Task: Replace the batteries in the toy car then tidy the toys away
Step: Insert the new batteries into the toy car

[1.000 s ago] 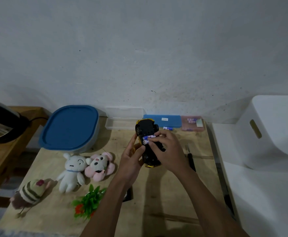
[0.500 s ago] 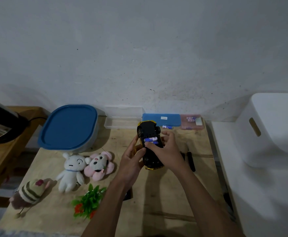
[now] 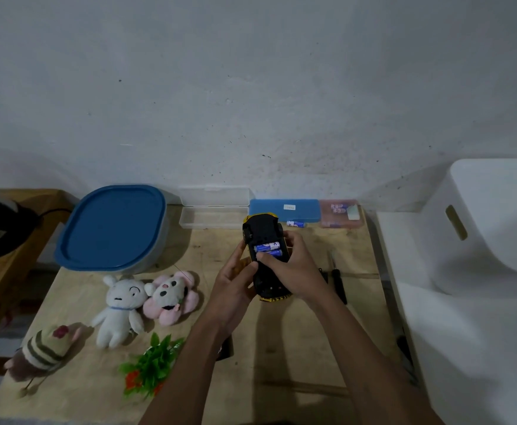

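Observation:
The yellow toy car (image 3: 263,231) is upside down above the wooden table (image 3: 251,348), its black underside facing me. My left hand (image 3: 235,283) grips its left side. My right hand (image 3: 294,265) holds the right side, its thumb pressing on blue batteries (image 3: 268,246) lying in the open compartment. A loose blue battery (image 3: 295,223) lies behind the car. Three plush toys lie at the left: a white one (image 3: 120,308), a pink one (image 3: 171,294) and a striped one (image 3: 44,351). A green plastic plant (image 3: 151,365) lies near my left forearm.
A grey tub with a blue lid (image 3: 113,227) stands at the back left. An open clear case (image 3: 214,207), a blue case (image 3: 283,210) and a pink case (image 3: 341,214) line the wall. A black screwdriver (image 3: 338,279) lies right of my hands. A white bin (image 3: 493,225) stands at the right.
A battery that my right hand held above the car now lies in the compartment beside another. My right thumb has moved onto the batteries. The car stayed in my left hand.

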Demonstrator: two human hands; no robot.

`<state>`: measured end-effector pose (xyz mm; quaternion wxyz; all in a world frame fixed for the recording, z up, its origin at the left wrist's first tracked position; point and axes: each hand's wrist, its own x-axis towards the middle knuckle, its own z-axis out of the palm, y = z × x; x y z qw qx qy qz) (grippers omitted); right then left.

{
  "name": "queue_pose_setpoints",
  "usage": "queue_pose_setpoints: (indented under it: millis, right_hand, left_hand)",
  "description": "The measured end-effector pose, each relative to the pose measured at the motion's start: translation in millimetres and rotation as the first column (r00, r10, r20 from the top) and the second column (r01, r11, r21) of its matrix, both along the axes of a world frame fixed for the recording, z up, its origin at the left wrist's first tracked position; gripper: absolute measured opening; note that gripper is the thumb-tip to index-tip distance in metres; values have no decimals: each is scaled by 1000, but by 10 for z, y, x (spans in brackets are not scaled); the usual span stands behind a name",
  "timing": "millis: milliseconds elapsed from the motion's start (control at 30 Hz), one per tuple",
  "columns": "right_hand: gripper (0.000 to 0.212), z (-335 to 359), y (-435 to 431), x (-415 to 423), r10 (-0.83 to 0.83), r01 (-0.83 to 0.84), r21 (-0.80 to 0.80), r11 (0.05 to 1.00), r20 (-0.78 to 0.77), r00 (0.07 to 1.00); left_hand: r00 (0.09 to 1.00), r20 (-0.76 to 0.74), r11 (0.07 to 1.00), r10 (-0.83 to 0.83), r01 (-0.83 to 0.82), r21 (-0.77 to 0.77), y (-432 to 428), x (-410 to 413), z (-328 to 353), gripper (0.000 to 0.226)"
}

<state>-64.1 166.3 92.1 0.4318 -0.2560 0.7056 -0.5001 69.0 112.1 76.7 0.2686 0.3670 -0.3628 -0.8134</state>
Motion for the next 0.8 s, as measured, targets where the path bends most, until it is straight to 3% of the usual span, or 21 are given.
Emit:
queue_pose_setpoints:
  millis: [167,267,333,400,500,600,800]
  right_hand:
    - [41,-143,-113,-195,-100,100,-4,995,-14,995]
    - [35,-357,-190,-478,-115,140,74,987,-277,954]
    - [35,-535,-262,-671,40,48,160,986,-506,862]
    - [37,-670,-364,-807,225,-40,277,960,-680,698]
    - [33,-815,-506,-923,334,-46,352,935,-829,448]
    - [26,-958,-583,-998,400,-45,405,913,-870,289]
    - [33,-1046,-646,-1073,508,-48,506,861,-853,119]
  left_hand:
    - [997,59,997,59,-62,49,-151,-105,-81,55]
    - [990,76,989,117,-123,80,-253,-157,-109,56]
    - [986,76,983,147,-154,97,-318,-176,-122,56]
    - [984,77,980,159,-167,104,-377,-195,-136,56]
    - [982,82,978,169,-177,108,-449,-217,-158,55]
    - [980,95,976,173,-184,116,-510,-225,-185,54]
    - [977,111,970,184,-199,141,-572,-226,-257,47]
